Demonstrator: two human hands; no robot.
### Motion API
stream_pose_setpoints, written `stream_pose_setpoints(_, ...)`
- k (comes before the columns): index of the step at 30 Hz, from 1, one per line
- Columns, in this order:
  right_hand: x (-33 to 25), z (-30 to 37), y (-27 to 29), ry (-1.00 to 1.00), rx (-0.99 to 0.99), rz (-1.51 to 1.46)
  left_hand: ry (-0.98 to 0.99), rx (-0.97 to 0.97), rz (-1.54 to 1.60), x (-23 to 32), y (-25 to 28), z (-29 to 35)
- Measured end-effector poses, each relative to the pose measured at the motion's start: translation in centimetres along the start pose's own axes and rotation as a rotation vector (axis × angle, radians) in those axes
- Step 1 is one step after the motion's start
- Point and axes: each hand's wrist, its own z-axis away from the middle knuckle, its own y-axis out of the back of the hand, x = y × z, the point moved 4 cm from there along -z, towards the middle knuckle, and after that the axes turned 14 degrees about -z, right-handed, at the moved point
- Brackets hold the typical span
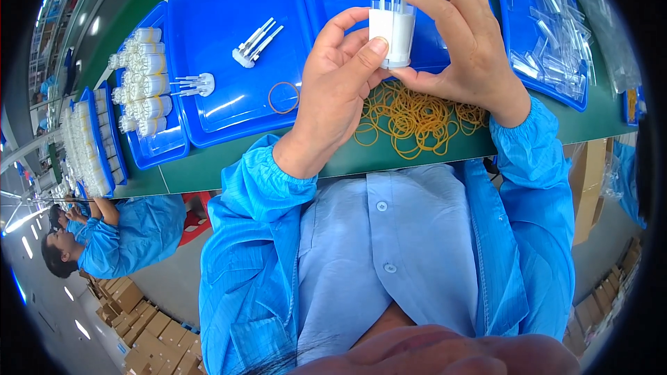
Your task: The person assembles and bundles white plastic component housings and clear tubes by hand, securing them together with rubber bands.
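White piece: its sides show no readable lettering or number.
Blue tray: bare plastic, no legible marking.
White bundles: yellowish bands show, but any print is too small to make out.
Clear plastic pieces: glare and overlap leave nothing legible.
Blue jacket: no badge, name or number can be read on it.
Cardboard boxes: any labels are too small and blurred to read.
Shelving: signs or tags there, if any, are beyond reading.
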Motion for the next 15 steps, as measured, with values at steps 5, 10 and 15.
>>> stream_pose_setpoints(5, -0.2, 0.4, -0.3, 0.04, 0.011, 0.014, 0.007, -0.019, -0.004, -0.2, 0.0, -0.1)
stream_pose_setpoints(10, -0.1, 0.9, -0.6, 0.033, 0.029, -0.002, -0.061, -0.041, -0.017, -0.1, -0.2, 0.0)
stream_pose_setpoints(15, -0.1, 0.8, 0.8, -0.01, 0.105, -0.054, -0.203, -0.029, -0.06, 0.4, 0.1, -0.3)
